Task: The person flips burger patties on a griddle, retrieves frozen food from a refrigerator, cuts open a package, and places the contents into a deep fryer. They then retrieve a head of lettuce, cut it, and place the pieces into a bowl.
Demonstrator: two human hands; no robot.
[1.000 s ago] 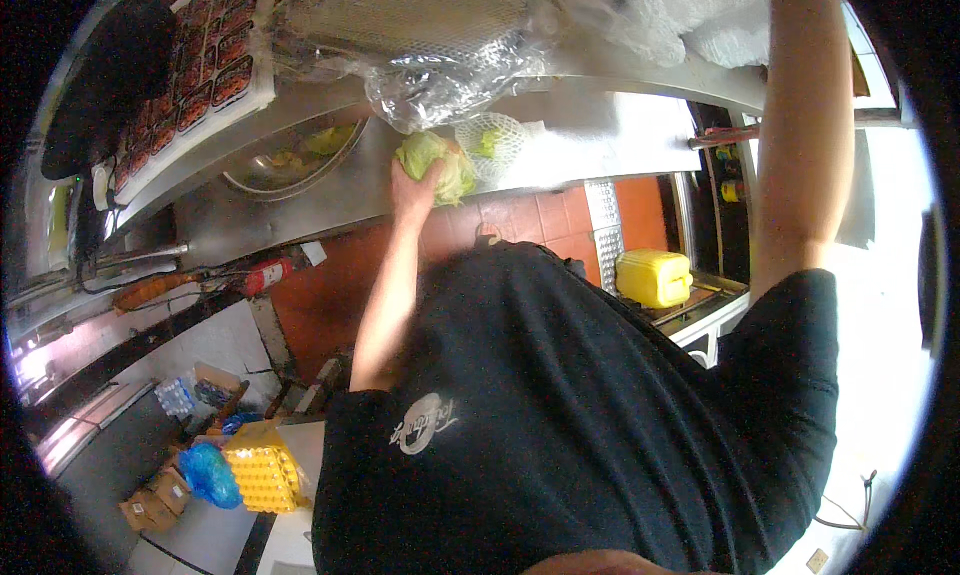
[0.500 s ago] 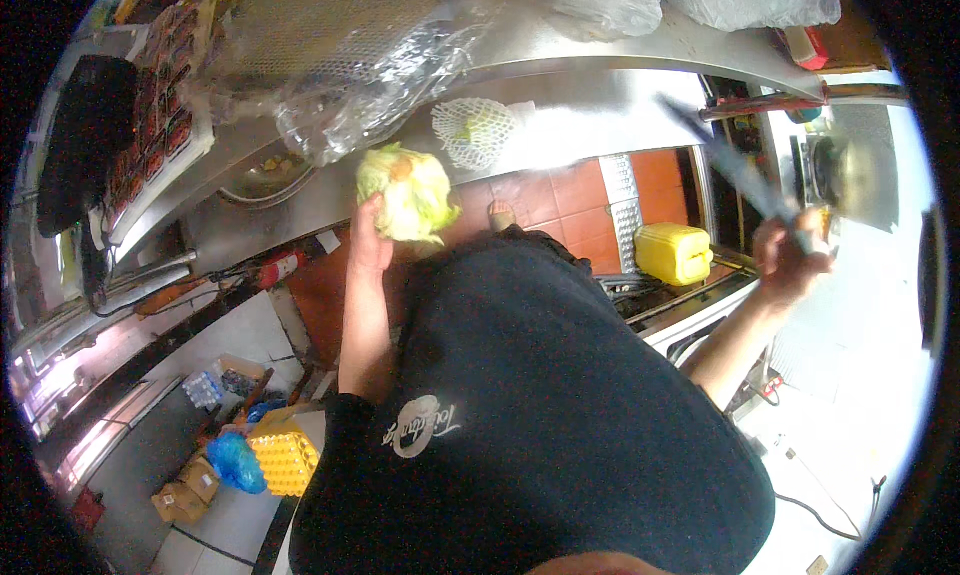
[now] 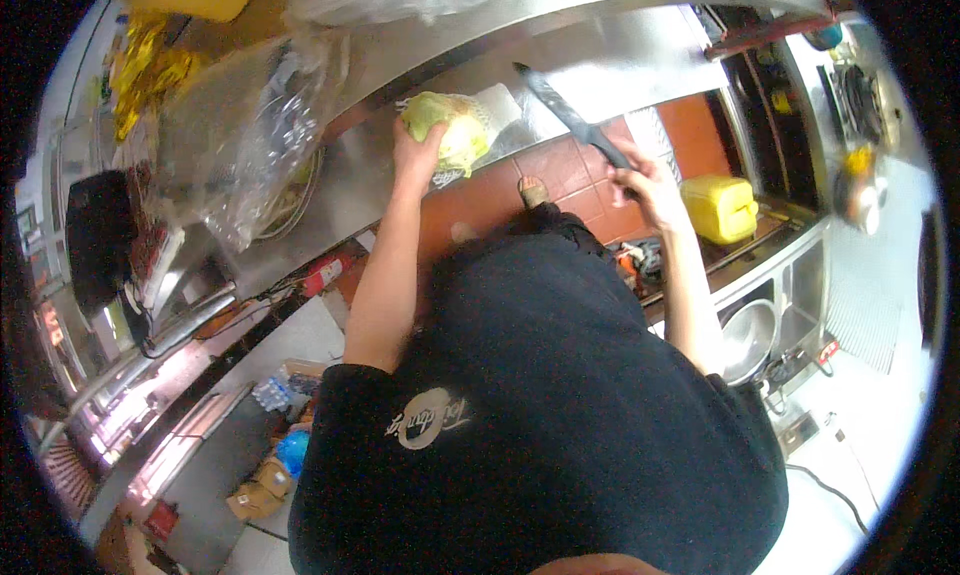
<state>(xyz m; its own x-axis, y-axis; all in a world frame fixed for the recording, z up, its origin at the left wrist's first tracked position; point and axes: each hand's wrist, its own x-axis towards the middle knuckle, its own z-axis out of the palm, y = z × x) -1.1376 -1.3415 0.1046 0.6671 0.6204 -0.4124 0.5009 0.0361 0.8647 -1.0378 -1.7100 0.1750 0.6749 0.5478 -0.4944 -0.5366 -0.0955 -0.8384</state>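
My left hand is closed around the near left side of a pale green head of lettuce, just over the steel counter. A white foam net shows from behind and beneath the lettuce; I cannot tell whether the two touch. To the right, my right hand grips a kitchen knife by its dark handle. The grey blade slants up and left over the counter, its tip beyond the lettuce and apart from it.
Clear plastic wrapping lies left of the lettuce, partly over a round metal bowl. A shelf runs above the counter's far side. On the right stands a yellow jerrycan, with a metal basin nearer me.
My right hand has swung left and inward with the knife, which is now near the lettuce. My left hand has carried the lettuce right and forward to the foam net. The view has shifted.
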